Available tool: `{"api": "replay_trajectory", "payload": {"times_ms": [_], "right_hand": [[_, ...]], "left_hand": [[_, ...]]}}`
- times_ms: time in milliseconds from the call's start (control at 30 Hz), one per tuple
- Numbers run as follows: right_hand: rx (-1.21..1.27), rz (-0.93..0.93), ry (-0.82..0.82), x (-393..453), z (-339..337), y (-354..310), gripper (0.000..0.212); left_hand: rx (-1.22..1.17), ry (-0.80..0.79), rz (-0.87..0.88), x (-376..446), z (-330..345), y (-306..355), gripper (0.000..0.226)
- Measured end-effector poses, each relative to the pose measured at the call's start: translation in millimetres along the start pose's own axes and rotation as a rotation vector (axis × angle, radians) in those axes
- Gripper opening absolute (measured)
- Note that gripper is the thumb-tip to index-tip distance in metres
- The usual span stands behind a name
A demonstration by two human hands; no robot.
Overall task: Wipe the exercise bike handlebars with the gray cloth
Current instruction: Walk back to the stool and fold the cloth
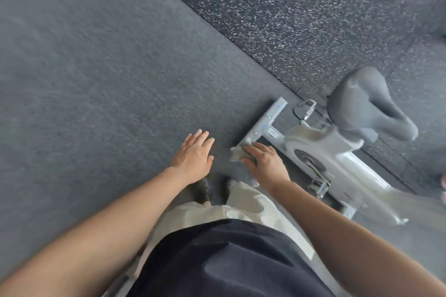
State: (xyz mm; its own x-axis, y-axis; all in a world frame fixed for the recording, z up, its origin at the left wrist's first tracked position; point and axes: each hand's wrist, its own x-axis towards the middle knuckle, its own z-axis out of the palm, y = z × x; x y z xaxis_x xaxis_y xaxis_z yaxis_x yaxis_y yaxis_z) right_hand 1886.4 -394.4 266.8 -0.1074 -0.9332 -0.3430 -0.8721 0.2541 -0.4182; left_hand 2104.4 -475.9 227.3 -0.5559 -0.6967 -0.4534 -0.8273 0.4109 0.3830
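Gray terry cloth (237,153) sits bunched under the right hand (265,164), whose fingers curl over it and press it down, so the hand is closed on the gray cloth. Whether the cloth really touches a bar under it, I cannot tell, because the hand covers that place. The left hand (194,153) hangs free over the dark mat (96,79), fingers straight and lightly spread, holding nothing.

The exercise bike (323,149) stands at the person's right side. Its long axis runs on a diagonal, from the lower right of the view up toward the saddle (364,103) at the upper right. A pale crossbar (268,118) lies across this axis, and its near end seems to meet the cloth. The handlebars themselves I cannot identify with confidence (the view looks steeply down and is blurred).

Several things could go wrong from here, in my judgement. If the bar under the cloth is part of the frame base and not the handlebars, the wiping lands on the wrong part. The cloth is crumpled into a small lump, so it may slide off a narrow bar and leave some surface untouched. The pedal (321,187) stands near the right forearm, and a wide stroke may knock against it. Also the person bends forward with the left hand unsupported, so balance may be lost.
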Motion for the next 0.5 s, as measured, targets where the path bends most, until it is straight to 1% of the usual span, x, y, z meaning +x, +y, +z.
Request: {"api": "replay_trajectory", "payload": {"times_ms": [100,200,333,433,500], "right_hand": [[0.042,-0.035,-0.008,46.9,-6.9,-22.3,0.034],[0.136,-0.025,-0.030,91.4,-16.8,-36.3,0.036],[0.331,-0.013,-0.003,154.3,-31.8,-44.4,0.023],[0.454,0.082,-0.021,204.5,-51.3,-40.8,0.031],[0.574,0.181,-0.026,235.9,-73.8,-33.2,0.045]], "left_hand": [[-0.033,0.004,-0.073,11.3,-20.4,-26.5,0.059],[-0.043,0.010,-0.126,29.1,-41.2,-46.5,0.059],[-0.049,0.036,-0.168,70.1,-75.4,-66.7,0.058],[-0.044,0.065,-0.195,113.9,-112.4,-73.3,0.058],[-0.050,0.076,-0.204,146.1,-141.4,-71.3,0.058]]}}
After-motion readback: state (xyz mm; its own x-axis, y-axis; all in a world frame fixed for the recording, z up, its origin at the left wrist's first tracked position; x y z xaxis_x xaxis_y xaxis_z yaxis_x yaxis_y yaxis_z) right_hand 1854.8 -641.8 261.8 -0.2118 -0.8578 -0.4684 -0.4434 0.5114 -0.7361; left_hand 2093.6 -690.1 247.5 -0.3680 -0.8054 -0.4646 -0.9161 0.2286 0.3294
